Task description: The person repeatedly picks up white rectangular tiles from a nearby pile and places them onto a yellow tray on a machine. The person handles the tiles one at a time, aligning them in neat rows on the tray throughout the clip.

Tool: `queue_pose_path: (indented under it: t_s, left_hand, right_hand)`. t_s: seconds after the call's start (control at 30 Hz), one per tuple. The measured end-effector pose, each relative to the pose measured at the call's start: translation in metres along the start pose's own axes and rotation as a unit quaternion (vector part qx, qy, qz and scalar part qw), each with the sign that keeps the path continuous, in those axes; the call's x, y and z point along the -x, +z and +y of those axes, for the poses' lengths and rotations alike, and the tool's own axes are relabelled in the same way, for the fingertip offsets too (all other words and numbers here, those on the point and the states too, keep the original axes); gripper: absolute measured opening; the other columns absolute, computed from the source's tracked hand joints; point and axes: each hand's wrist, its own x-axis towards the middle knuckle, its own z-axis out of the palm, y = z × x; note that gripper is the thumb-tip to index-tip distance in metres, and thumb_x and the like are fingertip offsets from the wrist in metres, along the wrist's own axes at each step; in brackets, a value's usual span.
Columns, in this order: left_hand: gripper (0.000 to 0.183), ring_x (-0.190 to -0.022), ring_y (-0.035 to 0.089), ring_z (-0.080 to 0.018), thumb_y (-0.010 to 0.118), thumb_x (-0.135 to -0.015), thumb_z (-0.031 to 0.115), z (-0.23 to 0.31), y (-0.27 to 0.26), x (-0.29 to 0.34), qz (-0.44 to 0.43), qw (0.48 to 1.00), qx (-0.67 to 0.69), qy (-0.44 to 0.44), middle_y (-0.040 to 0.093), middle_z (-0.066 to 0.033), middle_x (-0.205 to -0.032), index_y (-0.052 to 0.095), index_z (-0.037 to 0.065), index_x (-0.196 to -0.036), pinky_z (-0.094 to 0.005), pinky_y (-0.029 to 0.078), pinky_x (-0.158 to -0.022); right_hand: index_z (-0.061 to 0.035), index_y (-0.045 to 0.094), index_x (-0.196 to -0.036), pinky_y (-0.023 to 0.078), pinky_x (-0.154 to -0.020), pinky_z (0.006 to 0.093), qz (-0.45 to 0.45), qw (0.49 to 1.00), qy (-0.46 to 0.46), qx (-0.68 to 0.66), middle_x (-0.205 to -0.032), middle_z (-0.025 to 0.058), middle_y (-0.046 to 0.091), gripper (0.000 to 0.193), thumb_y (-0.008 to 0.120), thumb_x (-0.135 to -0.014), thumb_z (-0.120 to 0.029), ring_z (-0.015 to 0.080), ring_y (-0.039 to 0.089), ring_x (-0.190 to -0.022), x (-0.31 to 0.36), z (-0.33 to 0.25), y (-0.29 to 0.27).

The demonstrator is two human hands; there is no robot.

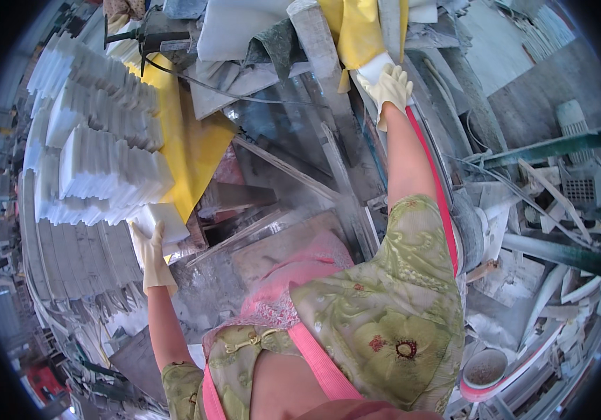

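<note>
Left-hand glove (149,257): rubber-like, thin, matt, loosely wrinkled at the cuff
Right-hand glove (389,87): same rubbery look, matt, creased across the knuckles
White block (166,220): stone-like, smooth-faced, dull
White piece (374,66): smooth, matt, exact material hard to tell
Stacked white slabs (97,164): stone-like, pale, smooth rather than glossy
Yellow sheet (199,150): plastic or coated cloth, creased, faintly shiny
Floral garment (412,294): thin cloth, slightly sheer, softly folded
Pink cloth (290,276): soft fabric, lacy along one edge
Long strip (286,166): wood-looking, dusty, unpolished
Grey beam (316,40): rough, matt, dust-coated
Green pipe (556,253): painted metal by its look, dulled
</note>
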Motion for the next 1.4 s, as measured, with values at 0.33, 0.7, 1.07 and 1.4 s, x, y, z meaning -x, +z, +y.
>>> queue_pose_path:
  t_s: [0.33,0.7,1.07,1.4]
  left_hand:
    - [0.102,-0.146,0.036,-0.0318,0.079,-0.082,0.025,0.031,0.008,0.032,-0.031,0.984,0.158,-0.083,0.031,-0.0179,-0.161,0.019,0.007,-0.163,-0.0454,0.039,-0.115]
    - [0.093,-0.102,0.068,-0.0389,0.085,-0.063,0.058,0.024,0.008,0.020,0.087,0.986,-0.137,0.039,0.069,-0.0253,-0.106,0.056,-0.005,-0.125,-0.0445,0.053,-0.089]
    - [0.104,-0.108,0.066,-0.0400,0.082,-0.069,0.056,0.036,0.001,0.024,0.011,0.993,-0.109,-0.034,0.067,-0.0274,-0.113,0.042,-0.010,-0.139,-0.0444,0.052,-0.093]
    - [0.123,-0.109,0.067,-0.0368,0.077,-0.071,0.062,0.035,0.004,0.020,0.002,0.994,-0.096,-0.051,0.066,-0.0264,-0.118,0.026,-0.018,-0.151,-0.0399,0.055,-0.091]
  right_hand:
    - [-0.0075,0.051,-0.148,0.029,-0.118,0.0474,-0.025,0.983,-0.169,-0.072,-0.153,0.0203,0.047,0.081,0.047,-0.096,-0.069,0.0383,0.041,-0.142,0.065,0.080,-0.001]
    - [-0.0066,0.017,-0.163,0.024,-0.125,0.0464,-0.304,0.882,-0.345,0.100,-0.166,0.0302,0.016,0.103,0.076,-0.084,-0.034,0.0443,0.022,-0.153,0.083,0.141,-0.063]
    - [0.0025,0.046,-0.141,0.051,-0.101,0.0450,-0.106,0.969,-0.220,0.028,-0.139,0.0306,0.056,0.047,0.048,-0.100,-0.020,0.0418,0.058,-0.126,0.103,0.127,-0.028]
    - [0.0066,0.053,-0.134,0.052,-0.098,0.0408,-0.271,0.689,-0.101,-0.664,-0.125,0.0167,0.063,0.046,0.050,-0.107,-0.031,0.0269,0.064,-0.114,0.248,-0.123,-0.147]
